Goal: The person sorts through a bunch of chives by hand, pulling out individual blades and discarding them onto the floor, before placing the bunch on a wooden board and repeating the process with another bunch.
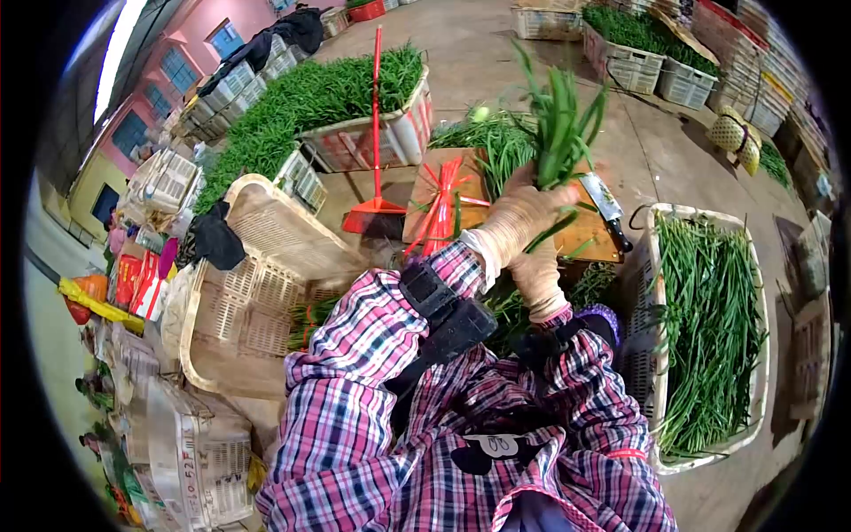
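My left hand, in a pale glove, is closed around a bunch of garlic chives, leaves pointing up and away. Just below and behind it is my right hand, also gloved; its fingers are hidden, so their grip does not show. Under both hands lies a wooden board. A knife with a black handle rests on its right side. Red ties lie in a bundle at its left. More loose chives are heaped at the board's far edge.
At my right stands a white crate of chives. An emptier crate tilts at my left. Beyond it are a red broom and a large crate heaped with greens. More filled crates stand at the far right.
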A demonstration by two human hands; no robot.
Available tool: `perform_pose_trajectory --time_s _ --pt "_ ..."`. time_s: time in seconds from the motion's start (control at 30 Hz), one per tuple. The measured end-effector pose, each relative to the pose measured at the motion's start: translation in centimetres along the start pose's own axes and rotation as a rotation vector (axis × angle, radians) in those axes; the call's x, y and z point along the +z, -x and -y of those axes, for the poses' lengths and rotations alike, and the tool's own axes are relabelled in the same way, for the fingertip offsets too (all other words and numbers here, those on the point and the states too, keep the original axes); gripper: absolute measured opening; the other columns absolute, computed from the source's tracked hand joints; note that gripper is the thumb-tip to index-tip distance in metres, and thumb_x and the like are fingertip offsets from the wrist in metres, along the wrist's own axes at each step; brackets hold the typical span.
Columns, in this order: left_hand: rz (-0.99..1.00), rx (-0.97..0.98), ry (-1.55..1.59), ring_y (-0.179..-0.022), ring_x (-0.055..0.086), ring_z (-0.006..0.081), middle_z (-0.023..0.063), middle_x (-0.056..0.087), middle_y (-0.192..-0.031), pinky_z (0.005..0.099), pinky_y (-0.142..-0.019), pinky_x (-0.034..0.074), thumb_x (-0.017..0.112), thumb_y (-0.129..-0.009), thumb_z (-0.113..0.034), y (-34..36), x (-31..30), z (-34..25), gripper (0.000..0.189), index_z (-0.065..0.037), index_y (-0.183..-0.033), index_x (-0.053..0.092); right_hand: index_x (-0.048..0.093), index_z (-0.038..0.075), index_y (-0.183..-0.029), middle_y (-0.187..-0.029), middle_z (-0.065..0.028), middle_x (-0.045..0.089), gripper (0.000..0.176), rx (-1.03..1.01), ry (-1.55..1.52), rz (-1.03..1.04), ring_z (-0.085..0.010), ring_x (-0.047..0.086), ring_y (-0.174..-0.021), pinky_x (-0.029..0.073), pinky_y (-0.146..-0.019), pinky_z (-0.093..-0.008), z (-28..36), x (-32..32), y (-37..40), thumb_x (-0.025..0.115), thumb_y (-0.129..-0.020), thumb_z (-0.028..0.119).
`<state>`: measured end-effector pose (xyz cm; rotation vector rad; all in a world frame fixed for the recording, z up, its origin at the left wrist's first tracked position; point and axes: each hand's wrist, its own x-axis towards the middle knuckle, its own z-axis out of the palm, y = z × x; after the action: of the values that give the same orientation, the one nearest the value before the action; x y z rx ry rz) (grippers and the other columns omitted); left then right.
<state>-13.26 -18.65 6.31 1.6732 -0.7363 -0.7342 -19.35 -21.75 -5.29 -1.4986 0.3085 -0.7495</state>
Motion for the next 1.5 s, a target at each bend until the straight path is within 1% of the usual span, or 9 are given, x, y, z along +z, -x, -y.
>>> perform_pose_trajectory --time_s 0.07,0.13,0.2,0.27,0.47,0.63,0.7,0.77,1.5 --pt "0.047 0.218 -0.105 -0.092 0.058 0.0163 0.0061 0.063 -0.103 0.0284 -0.085 0.046 0.071 -0.076 -0.030 -1.5 2.4 0.7 0.048 -0.005 -0.115 0.056 0.022 0.008 -0.142 -0.139 -0.0089 0.037 0.043 -0.013 0.628 0.024 -0.0144 0.036 -0.128 0.031 -0.104 -0.0248 -2.1 -0.7 -1.1 0.030 -0.101 0.020" --pt "0.260 0.306 -0.223 -0.107 0.055 0.0209 0.0104 0.063 -0.107 0.0308 -0.102 0.036 0.065 -0.080 -0.033 -2.9 3.2 1.3 0.049 -0.005 -0.118 0.053 0.035 0.007 -0.133 -0.128 -0.0108 0.048 0.053 -0.214 0.617 -0.183 -0.0228 0.047 -0.118 0.038 -0.099 -0.0347 -5.9 -1.6 -3.6 0.060 -0.089 0.022" --pt "0.275 0.494 -0.723 -0.115 0.050 0.0240 0.0145 0.059 -0.115 0.0328 -0.107 0.031 0.062 -0.082 -0.038 -1.8 3.6 -1.0 0.053 -0.002 -0.119 0.051 0.038 0.007 -0.132 -0.126 -0.0101 0.049 0.045 0.020 0.751 -0.049 -0.0203 0.047 -0.117 0.041 -0.096 -0.0334 -4.6 -3.9 -3.9 0.054 -0.092 0.020" --pt "0.445 0.320 -0.514 -0.125 0.042 0.0305 0.0218 0.043 -0.135 0.0347 -0.107 0.031 0.067 -0.076 -0.043 -0.5 2.4 -4.0 0.078 0.003 -0.132 0.040 0.017 0.008 -0.144 -0.139 -0.0078 0.036 0.049 -0.209 -0.098 -0.243 -0.0158 0.038 -0.125 0.034 -0.103 -0.0270 -6.5 -4.6 -4.4 0.034 -0.101 0.025" --pt "0.445 0.389 -0.872 -0.123 0.046 0.0325 0.0220 0.047 -0.133 0.0347 -0.102 0.037 0.065 -0.075 -0.043 1.1 -1.5 -7.8 0.080 -0.002 -0.138 0.036 0.058 0.003 -0.116 -0.110 -0.0088 0.063 0.041 0.099 -0.898 -0.103 -0.0229 0.059 -0.099 0.047 -0.090 -0.0366 -1.5 -6.2 -1.3 0.060 -0.086 0.030" --pt "0.493 0.429 -1.284 -0.090 0.064 0.0313 0.0139 0.067 -0.098 0.0376 -0.081 0.050 0.052 -0.082 -0.037 0.6 -2.1 -8.4 0.044 -0.008 -0.114 0.062 0.053 0.002 -0.117 -0.106 -0.0118 0.063 0.046 0.138 -0.839 -0.079 -0.0234 0.061 -0.091 0.049 -0.087 -0.0380 -1.7 -7.1 -0.2 0.061 -0.083 0.032" --pt "0.528 0.021 -1.436 -0.088 0.066 0.0268 0.0152 0.066 -0.091 0.0400 -0.077 0.051 0.050 -0.086 -0.028 1.5 -0.4 -11.3 0.036 -0.001 -0.108 0.062 0.048 0.003 -0.121 -0.107 -0.0128 0.061 0.051 0.258 -0.866 0.154 -0.0237 0.062 -0.090 0.052 -0.084 -0.0399 -2.5 -7.7 0.1 0.060 -0.083 0.035" --pt "0.569 0.039 -1.490 -0.089 0.065 0.0267 0.0152 0.066 -0.093 0.0398 -0.078 0.051 0.050 -0.086 -0.028 0.4 0.0 -11.8 0.037 -0.001 -0.109 0.062 0.046 0.003 -0.124 -0.109 -0.0131 0.060 0.053 0.395 -0.949 0.404 -0.0243 0.062 -0.091 0.053 -0.085 -0.0403 -3.7 -7.5 -0.3 0.058 -0.085 0.036" --pt "0.623 0.261 -1.504 -0.101 0.060 0.0258 0.0152 0.063 -0.109 0.0383 -0.084 0.049 0.052 -0.088 -0.036 -2.3 2.5 -12.9 0.046 0.000 -0.117 0.058 0.046 0.003 -0.128 -0.106 -0.0133 0.062 0.053 0.466 -0.818 0.118 -0.0260 0.062 -0.091 0.051 -0.084 -0.0393 -5.6 -6.5 3.1 0.059 -0.086 0.033"
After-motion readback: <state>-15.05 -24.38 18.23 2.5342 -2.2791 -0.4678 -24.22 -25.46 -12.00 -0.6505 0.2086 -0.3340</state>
